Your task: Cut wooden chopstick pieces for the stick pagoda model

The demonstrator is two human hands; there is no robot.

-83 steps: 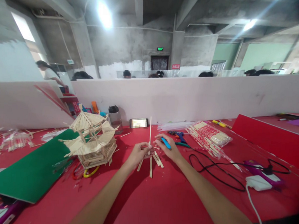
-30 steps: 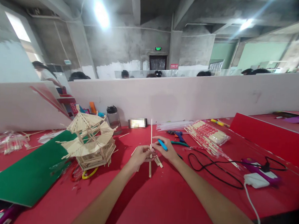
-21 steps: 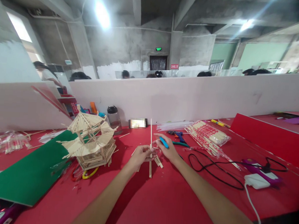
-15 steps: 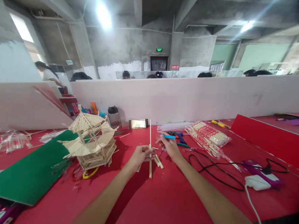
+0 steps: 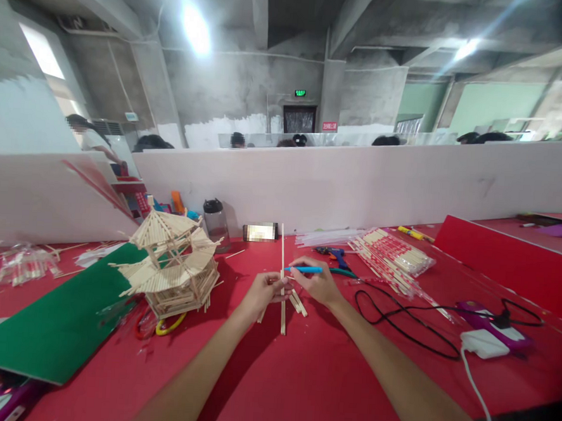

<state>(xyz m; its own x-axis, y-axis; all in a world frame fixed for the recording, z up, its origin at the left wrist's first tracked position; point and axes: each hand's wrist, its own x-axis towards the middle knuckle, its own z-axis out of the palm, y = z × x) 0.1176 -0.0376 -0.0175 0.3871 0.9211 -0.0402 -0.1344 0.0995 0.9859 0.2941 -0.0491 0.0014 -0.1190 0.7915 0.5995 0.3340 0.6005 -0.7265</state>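
My left hand [image 5: 269, 292] is closed around some thin wooden sticks [image 5: 282, 318], one of them long and pointing away from me. Between the fingers of my right hand [image 5: 317, 281] is a blue pen [image 5: 308, 269], its tip at the long stick just beyond my left fingers. Whether the tip touches the wood I cannot tell. Several short sticks [image 5: 298, 303] lie on the red tabletop beside my left hand. To the left stands a pagoda model [image 5: 175, 261] built of wooden sticks, with tiered roofs.
A glue gun [image 5: 335, 255] and packs of chopsticks [image 5: 393, 252] lie right of centre. A black cable [image 5: 393, 319] runs to a purple power strip [image 5: 515, 339] with a white plug. Left are a green board [image 5: 55, 317] and a bottle [image 5: 215, 222]. A white partition [image 5: 340, 182] closes the back.
My right hand has moved left and slightly down, bringing the pen's tip to the long stick. The left hand and its sticks have stayed in place.
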